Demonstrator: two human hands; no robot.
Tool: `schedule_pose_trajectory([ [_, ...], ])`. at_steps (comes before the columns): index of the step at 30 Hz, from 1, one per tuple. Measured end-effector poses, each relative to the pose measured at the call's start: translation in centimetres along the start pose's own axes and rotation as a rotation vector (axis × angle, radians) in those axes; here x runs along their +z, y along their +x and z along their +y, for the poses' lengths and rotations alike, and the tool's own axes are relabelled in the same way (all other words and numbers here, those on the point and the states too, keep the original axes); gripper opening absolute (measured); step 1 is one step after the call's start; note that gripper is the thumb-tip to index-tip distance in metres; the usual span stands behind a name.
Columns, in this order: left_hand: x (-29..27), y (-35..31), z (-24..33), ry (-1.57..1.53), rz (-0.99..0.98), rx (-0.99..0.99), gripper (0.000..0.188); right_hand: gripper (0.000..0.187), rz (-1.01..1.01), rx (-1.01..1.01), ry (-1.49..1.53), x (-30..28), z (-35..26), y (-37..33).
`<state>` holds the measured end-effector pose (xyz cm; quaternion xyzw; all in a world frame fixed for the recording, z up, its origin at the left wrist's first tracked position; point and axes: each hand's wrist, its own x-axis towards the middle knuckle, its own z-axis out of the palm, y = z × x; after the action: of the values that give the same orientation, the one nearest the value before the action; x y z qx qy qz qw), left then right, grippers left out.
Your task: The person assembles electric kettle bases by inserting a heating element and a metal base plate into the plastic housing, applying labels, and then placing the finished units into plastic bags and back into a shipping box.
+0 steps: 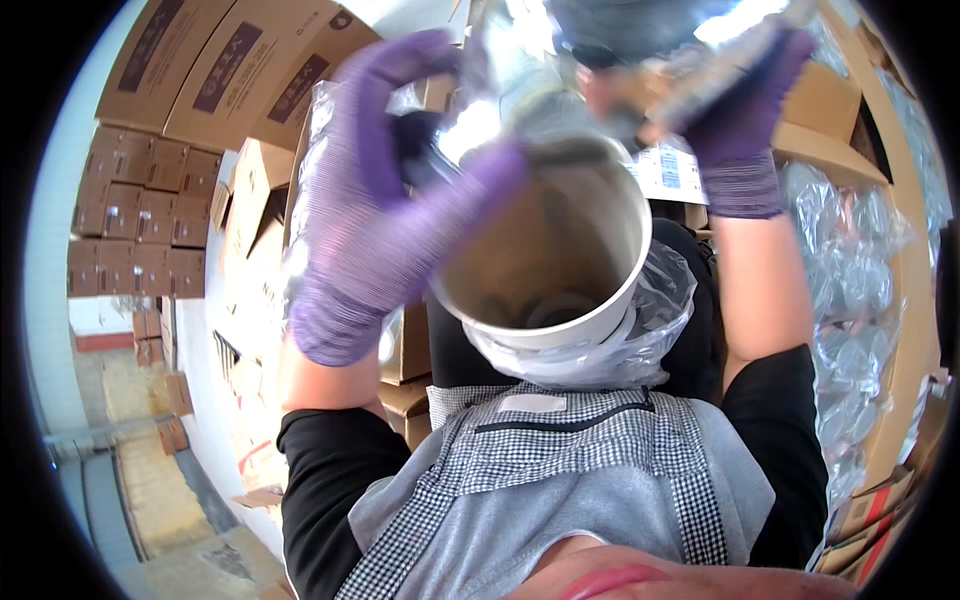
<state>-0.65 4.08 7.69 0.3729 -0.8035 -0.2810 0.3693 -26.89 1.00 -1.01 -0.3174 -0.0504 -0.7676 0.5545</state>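
Lengthwise, the pale bucket [560, 333] tilted mouth-up; the left hand [370, 205] curved wide, the right hand [745, 125] blurred, each grip's hold indiscernible.

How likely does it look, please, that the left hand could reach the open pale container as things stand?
Probably yes: the left hand overlaps the pale container in view, and nothing visible stands between them.

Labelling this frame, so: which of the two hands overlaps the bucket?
The left hand covers part of the bucket's rim; the right hand shows clear, to its right.
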Motion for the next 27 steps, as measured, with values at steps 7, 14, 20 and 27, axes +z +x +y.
schedule_pose_trajectory([
  [7,0.7,-3.8,-1.6,-0.449,-0.13,-0.023,0.145,0.077,-0.126,0.233,-0.345,5.2,-3.0,-1.3],
  [14,2.2,-3.1,-2.9,-0.557,-0.086,-0.033,0.16,0.086,-0.017,0.5,-0.999,10.5,-0.6,-8.4],
  [20,2.4,-2.7,-3.1,-0.401,-0.244,-0.126,0.135,0.067,-0.207,0.324,-1.735,8.5,-1.5,-11.2],
  [27,0.4,2.7,-6.2,-0.537,-0.717,0.022,0.102,0.035,-0.282,0.08,-1.839,8.8,-1.9,-10.1],
])
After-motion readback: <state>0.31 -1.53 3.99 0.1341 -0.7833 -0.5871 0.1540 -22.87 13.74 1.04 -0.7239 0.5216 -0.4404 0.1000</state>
